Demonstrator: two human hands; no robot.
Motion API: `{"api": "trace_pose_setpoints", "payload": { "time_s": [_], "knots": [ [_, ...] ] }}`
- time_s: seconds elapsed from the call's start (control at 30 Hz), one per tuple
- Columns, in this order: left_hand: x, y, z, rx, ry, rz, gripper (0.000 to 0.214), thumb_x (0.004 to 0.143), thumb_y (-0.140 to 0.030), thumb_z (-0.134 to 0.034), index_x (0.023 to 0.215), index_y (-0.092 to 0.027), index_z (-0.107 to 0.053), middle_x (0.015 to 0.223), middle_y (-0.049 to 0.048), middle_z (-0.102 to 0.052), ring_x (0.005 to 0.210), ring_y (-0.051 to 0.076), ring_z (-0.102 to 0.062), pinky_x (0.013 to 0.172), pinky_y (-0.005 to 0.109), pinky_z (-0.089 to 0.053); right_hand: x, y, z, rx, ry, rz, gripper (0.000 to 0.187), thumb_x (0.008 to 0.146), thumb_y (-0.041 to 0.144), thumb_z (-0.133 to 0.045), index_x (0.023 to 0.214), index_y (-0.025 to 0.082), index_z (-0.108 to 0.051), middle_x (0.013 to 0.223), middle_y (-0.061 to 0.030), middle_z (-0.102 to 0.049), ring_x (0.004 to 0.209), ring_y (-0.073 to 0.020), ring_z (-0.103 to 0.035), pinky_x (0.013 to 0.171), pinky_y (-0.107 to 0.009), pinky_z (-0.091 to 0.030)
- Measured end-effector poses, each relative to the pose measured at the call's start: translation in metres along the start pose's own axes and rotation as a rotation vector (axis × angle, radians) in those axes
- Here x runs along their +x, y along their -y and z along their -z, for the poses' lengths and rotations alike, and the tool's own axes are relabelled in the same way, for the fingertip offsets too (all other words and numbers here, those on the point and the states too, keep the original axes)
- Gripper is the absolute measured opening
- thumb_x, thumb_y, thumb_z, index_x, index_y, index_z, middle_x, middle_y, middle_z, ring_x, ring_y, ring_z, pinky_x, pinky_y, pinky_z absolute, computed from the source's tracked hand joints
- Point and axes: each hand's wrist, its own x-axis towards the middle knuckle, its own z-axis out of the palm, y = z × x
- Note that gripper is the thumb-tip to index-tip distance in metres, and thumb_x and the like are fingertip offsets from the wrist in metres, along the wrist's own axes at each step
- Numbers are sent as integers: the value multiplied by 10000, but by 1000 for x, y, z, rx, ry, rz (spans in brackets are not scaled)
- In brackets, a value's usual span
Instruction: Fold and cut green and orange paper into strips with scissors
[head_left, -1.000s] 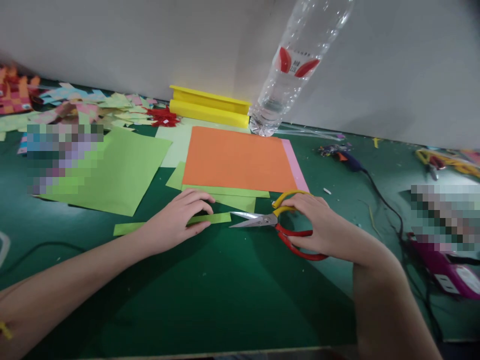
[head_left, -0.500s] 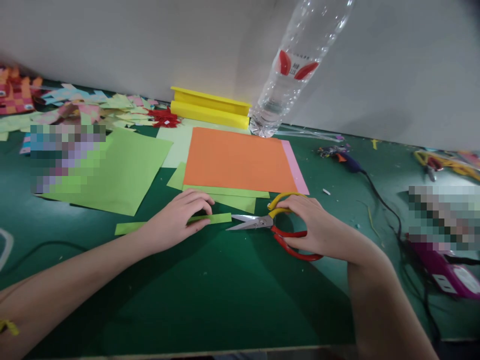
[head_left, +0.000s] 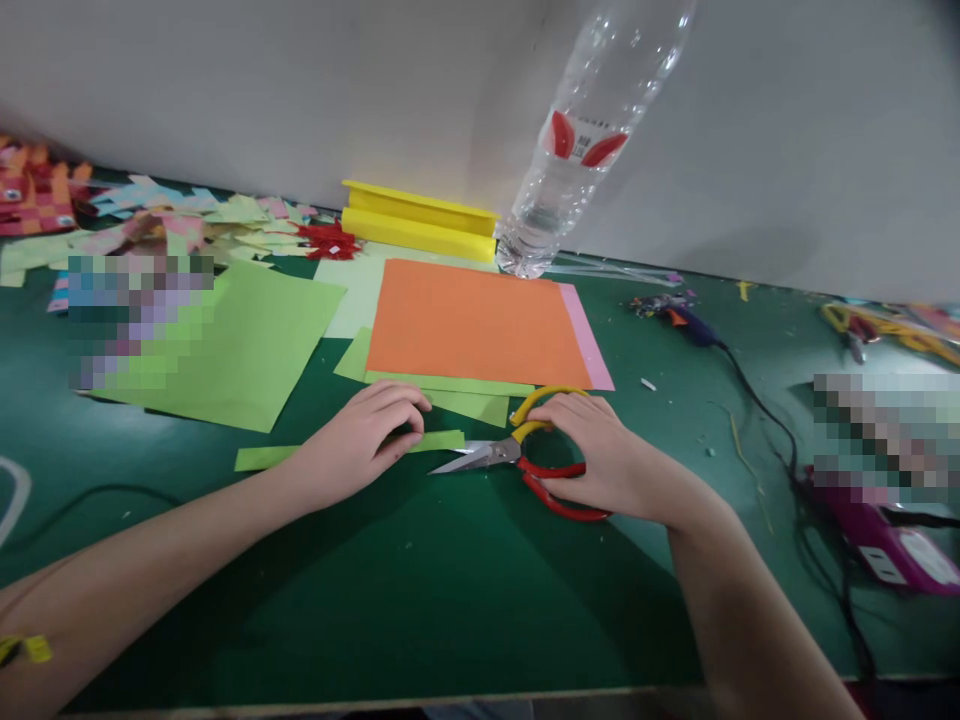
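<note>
A narrow strip of green paper point(head_left: 442, 440) is pinched between the thumb and fingers of my left hand point(head_left: 367, 438); its other end lies out past my wrist. My right hand point(head_left: 600, 450) grips the scissors point(head_left: 491, 455) by their yellow and red handles. The blades are spread, and one of them passes behind the strip's right end. Just beyond both hands, an orange sheet point(head_left: 476, 320) lies over pink and green paper. To the left rests a larger green sheet point(head_left: 259, 340).
A tilted water bottle point(head_left: 570, 160) leans by the wall beside a folded yellow paper piece point(head_left: 420, 222). Paper scraps point(head_left: 232, 212) pile at the back left. On the right are a glue gun point(head_left: 690, 325) with its cord and a magenta power strip point(head_left: 877, 530).
My right hand has brought the scissors left, so the blades now overlap the strip's end. My left hand keeps its pinch in nearly the same place.
</note>
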Motion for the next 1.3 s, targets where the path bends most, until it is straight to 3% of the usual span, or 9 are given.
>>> {"api": "trace_pose_setpoints", "payload": {
  "time_s": [0.5,0.63,0.8,1.03,1.3],
  "knots": [
    [4,-8,-11,49,-78,-22,90,946,-205,-469,866,-202,-509,1108,45,-581,1130,218,-483,950,436,-410,1,3,-1,-19,-11,34,420,747,390,-616,1136,242,-556,1125,-63,-630,1095,-281,-545,965,-462,-382],
    [4,-8,-10,58,-92,-48,56,950,-203,-474,958,-197,-529,1126,54,-575,1141,214,-483,953,416,-425,2,2,-2,-3,12,16,454,733,399,-626,1157,252,-564,1152,-66,-628,1122,-293,-536,974,-483,-378],
    [0,-10,10,147,-211,-279,228,954,-103,-426,1147,-180,-520,1202,79,-556,1179,188,-480,1007,372,-399,1,-1,-2,-30,55,8,470,759,436,-604,1173,218,-558,1195,-97,-606,1136,-296,-522,991,-495,-375],
    [3,6,25,292,105,-407,312,947,-76,-417,1166,-224,-581,1256,66,-572,1247,236,-452,1017,397,-402,2,-1,-3,-39,53,15,455,766,434,-601,1166,224,-561,1183,-97,-607,1122,-296,-526,974,-499,-396],
    [6,12,19,207,204,-381,514,891,43,-403,1258,-284,-555,1380,38,-497,1360,217,-335,1099,410,-330,1,-2,-3,-31,38,19,459,754,403,-608,1187,258,-556,1185,-80,-610,1133,-297,-532,971,-508,-402]
  ]
}}
